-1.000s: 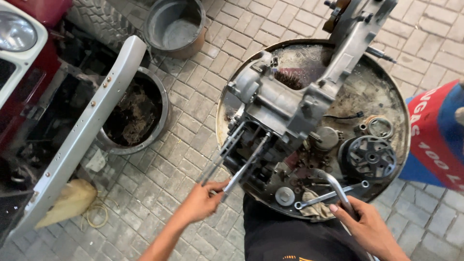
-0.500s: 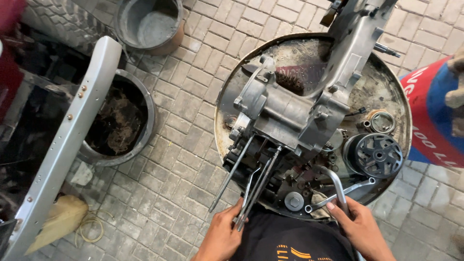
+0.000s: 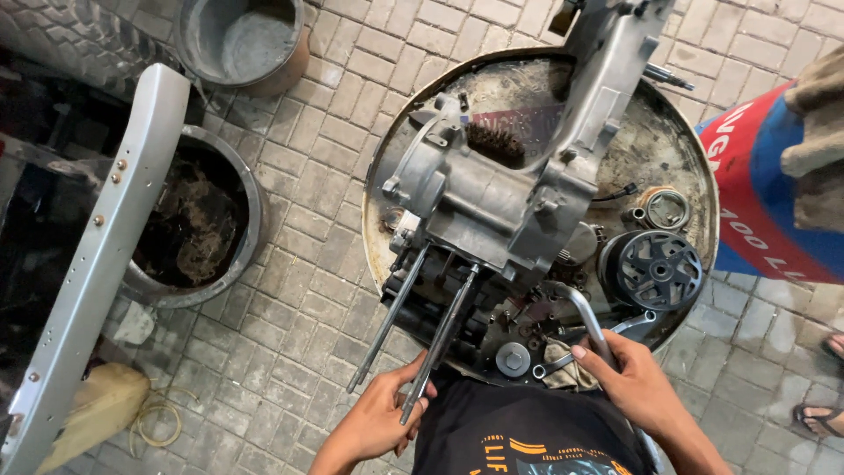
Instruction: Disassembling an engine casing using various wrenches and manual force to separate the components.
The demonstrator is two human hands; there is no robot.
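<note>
A grey metal engine casing (image 3: 519, 176) lies across a round, oily metal tray (image 3: 686, 141). Two long studs (image 3: 440, 339) stick out of its near end towards me. My left hand (image 3: 378, 418) touches the tip of one stud with thumb and fingers, loosely curled around it. My right hand (image 3: 629, 383) grips a bent silver lever (image 3: 585, 312) at the tray's near edge, beside a crumpled rag (image 3: 563, 365). A black finned round part (image 3: 655, 268) lies to the right of the casing.
A dirty round basin (image 3: 251, 220) and a grey bucket (image 3: 242, 40) stand on the paved floor at left. A silver vehicle panel (image 3: 101, 255) runs along the far left. A red and blue drum (image 3: 765, 193) stands at right, a sandalled foot (image 3: 818, 418) beyond it.
The view has shifted downward and closer. My left hand stays at the stud tips. My right hand has closed on the bent lever near the tray's edge.
</note>
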